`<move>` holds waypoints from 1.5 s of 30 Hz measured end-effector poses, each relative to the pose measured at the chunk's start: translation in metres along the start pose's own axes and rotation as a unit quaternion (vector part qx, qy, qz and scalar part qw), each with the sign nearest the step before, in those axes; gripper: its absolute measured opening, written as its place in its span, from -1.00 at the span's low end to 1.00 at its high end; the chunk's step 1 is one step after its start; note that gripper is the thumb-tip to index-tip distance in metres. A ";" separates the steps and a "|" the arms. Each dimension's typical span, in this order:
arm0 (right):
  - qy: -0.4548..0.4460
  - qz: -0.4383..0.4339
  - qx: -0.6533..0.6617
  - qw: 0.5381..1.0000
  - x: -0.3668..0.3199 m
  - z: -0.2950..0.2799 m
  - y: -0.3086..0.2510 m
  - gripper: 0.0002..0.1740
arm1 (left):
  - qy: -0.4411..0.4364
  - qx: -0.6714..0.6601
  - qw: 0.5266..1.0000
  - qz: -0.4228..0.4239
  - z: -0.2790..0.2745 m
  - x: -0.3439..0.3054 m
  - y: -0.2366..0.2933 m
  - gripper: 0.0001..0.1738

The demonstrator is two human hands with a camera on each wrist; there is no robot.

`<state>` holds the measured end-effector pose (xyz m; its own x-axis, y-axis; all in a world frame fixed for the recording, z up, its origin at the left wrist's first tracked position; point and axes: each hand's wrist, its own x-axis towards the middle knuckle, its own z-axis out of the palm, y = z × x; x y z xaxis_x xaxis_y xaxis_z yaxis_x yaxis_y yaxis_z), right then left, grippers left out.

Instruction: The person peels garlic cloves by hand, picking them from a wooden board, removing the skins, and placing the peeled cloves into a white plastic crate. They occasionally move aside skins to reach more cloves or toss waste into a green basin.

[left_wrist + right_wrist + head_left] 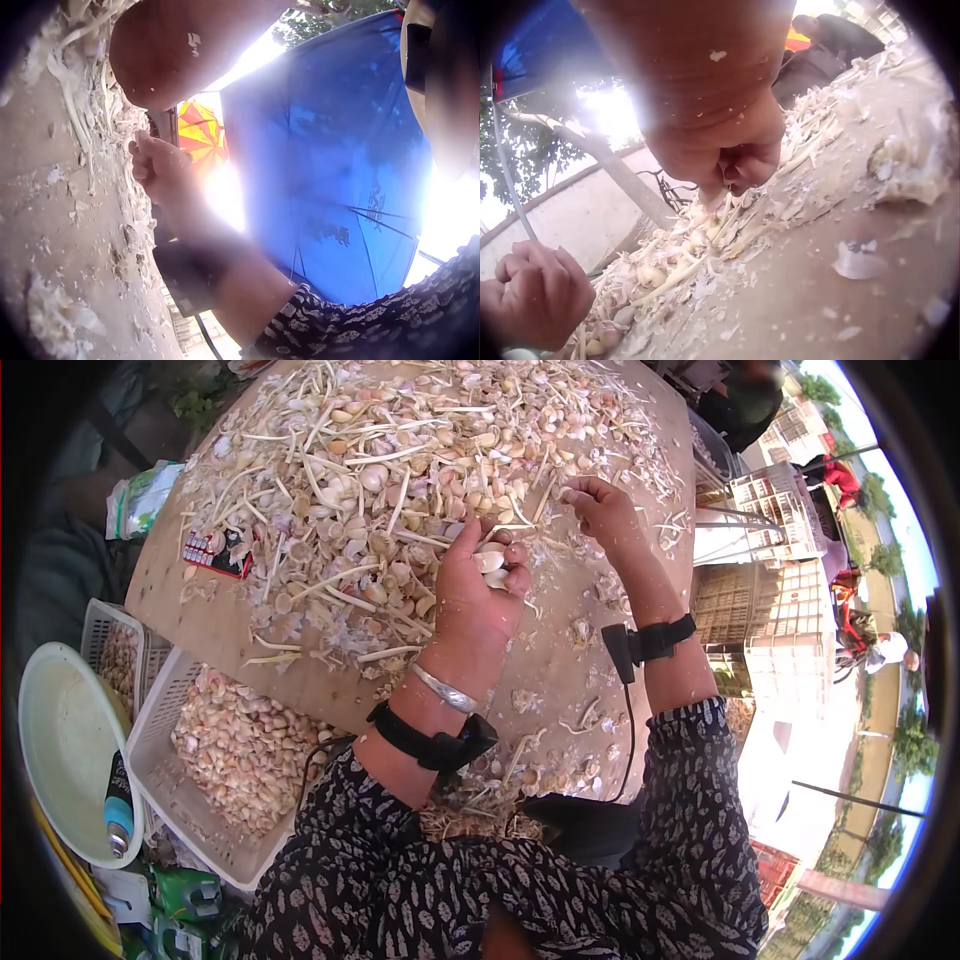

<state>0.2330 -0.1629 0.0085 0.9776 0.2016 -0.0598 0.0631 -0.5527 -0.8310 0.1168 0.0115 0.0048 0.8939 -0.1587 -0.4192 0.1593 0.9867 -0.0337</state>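
My left hand point(472, 600), palm up over the near side of the garlic heap, holds pale garlic cloves point(490, 563) in its curled fingers. To its right and a little farther out, my right hand point(610, 518) pinches a small pale piece point(569, 494) between thumb and fingertips; its exact kind is cannot tell. Loose cloves, dry stalks and papery skins make up the heap point(373, 478) around and beyond both hands. In the right wrist view, the right hand's bent fingers point(742, 169) are low over the skins, while the left hand point(544, 292) shows at the lower left.
A wooden table point(575, 710) carries the heap and scattered skins. At the left stand a white basket point(150, 745) of cloves and a pale green basin point(65, 730) with a blue-black can point(118, 810). Plastic crates point(765, 610) are stacked at the right.
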 end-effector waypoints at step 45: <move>0.056 0.094 0.037 0.993 0.036 0.010 -0.012 -0.80 | -0.002 0.036 0.999 0.026 0.002 0.000 0.008 -0.83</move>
<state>0.2655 -0.1415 0.0108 0.9872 0.0074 -0.1594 -0.1334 -0.5105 -0.8495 0.1188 0.0191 0.0061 0.9037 -0.1070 -0.4145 0.1420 0.9884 0.0543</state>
